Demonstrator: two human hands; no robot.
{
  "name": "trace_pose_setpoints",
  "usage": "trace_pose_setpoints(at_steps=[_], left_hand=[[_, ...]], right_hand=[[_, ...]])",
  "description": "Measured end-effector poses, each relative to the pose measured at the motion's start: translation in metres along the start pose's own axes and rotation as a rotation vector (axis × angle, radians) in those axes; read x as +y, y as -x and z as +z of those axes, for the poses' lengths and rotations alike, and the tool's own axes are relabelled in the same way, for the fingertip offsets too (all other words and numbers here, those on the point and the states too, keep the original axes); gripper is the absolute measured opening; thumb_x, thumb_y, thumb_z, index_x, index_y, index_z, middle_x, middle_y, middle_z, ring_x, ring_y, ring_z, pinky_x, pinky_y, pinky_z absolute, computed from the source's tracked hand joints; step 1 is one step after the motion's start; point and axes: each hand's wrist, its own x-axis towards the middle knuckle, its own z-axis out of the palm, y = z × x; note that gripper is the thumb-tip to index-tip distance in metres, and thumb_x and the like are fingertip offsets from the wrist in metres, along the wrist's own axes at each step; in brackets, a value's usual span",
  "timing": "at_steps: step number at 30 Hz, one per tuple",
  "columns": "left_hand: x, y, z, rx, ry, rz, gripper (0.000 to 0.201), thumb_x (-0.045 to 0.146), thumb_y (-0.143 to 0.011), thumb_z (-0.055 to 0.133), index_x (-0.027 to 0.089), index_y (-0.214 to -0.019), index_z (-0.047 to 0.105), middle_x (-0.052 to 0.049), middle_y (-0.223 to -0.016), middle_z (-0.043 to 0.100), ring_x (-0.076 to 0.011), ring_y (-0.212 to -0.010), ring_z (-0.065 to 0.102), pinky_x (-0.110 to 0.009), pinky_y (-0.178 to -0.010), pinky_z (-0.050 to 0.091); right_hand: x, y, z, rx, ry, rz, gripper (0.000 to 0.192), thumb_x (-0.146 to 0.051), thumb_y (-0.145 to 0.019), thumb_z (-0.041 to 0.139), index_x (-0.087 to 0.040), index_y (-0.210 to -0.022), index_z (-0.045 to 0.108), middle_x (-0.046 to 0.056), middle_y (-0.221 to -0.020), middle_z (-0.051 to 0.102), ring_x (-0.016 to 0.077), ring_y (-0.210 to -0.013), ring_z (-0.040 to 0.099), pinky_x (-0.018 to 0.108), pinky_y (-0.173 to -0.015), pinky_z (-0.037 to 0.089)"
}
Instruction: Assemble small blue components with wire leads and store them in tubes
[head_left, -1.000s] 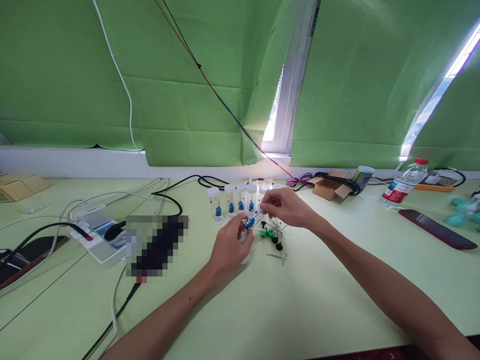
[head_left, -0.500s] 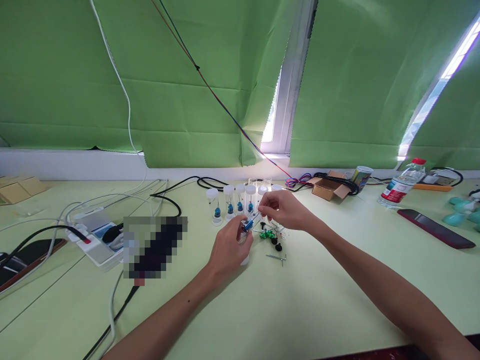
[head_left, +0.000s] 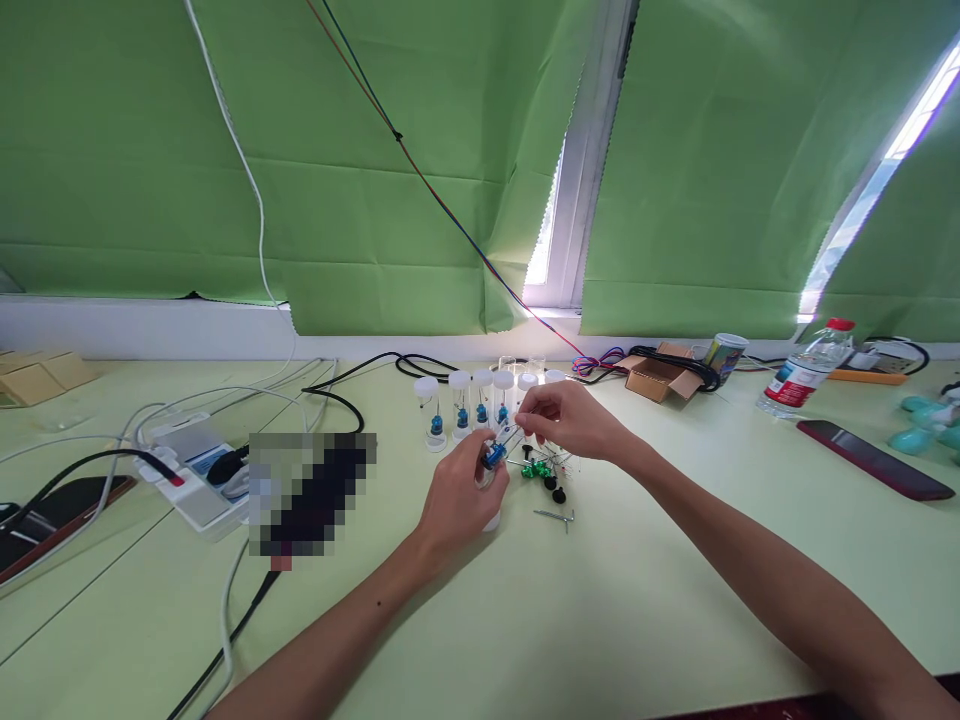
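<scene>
My left hand (head_left: 457, 495) grips a small clear vial with a white cap at its lower end, near the middle of the pale green table (head_left: 615, 600). My right hand (head_left: 566, 415) pinches a thin metal pin carrying a small blue part (head_left: 494, 455) at the vial's mouth. Behind the hands stands a row of capped clear vials (head_left: 461, 400), several with blue parts inside. Small green parts (head_left: 534, 468), black knobs (head_left: 559, 494) and a loose metal pin (head_left: 555, 516) lie just right of my left hand.
A white power strip (head_left: 191, 470) with plugged cables lies at the left, beside a blurred dark object. A cardboard box (head_left: 656, 375), a cup (head_left: 724, 352), a water bottle (head_left: 806, 375) and a dark phone (head_left: 874, 458) sit at the right. Green blinds hang behind.
The blue part on the pin has dropped slightly lower toward the vial in my left hand. Both hands stay almost in place.
</scene>
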Motion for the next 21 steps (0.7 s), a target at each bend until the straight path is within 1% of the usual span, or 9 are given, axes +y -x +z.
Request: trace_pose_setpoints(at_steps=[12, 21], left_hand=[[0.002, -0.001, -0.001, 0.013, -0.007, 0.004, 0.026, 0.021, -0.082, 0.056, 0.021, -0.108, 0.056, 0.0, -0.078, 0.06, -0.0111, -0.059, 0.05, -0.024, -0.06, 0.044], [0.0, 0.0, -0.001, 0.015, -0.017, 0.01, 0.028, 0.021, -0.082, 0.056, 0.021, -0.111, 0.055, 0.0, -0.081, 0.061, -0.0117, -0.062, 0.051, -0.024, -0.061, 0.045]], right_hand=[[0.001, -0.002, -0.003, -0.022, -0.071, 0.015, 0.019, -0.034, -0.081, 0.063, -0.016, -0.076, 0.064, 0.002, -0.066, 0.066, 0.0112, -0.053, 0.058, 0.023, -0.051, 0.045], [0.004, -0.003, -0.018, -0.071, -0.176, 0.041, 0.024, -0.041, -0.082, 0.064, -0.017, -0.079, 0.062, 0.001, -0.07, 0.064, 0.0099, -0.055, 0.055, 0.023, -0.052, 0.042]])
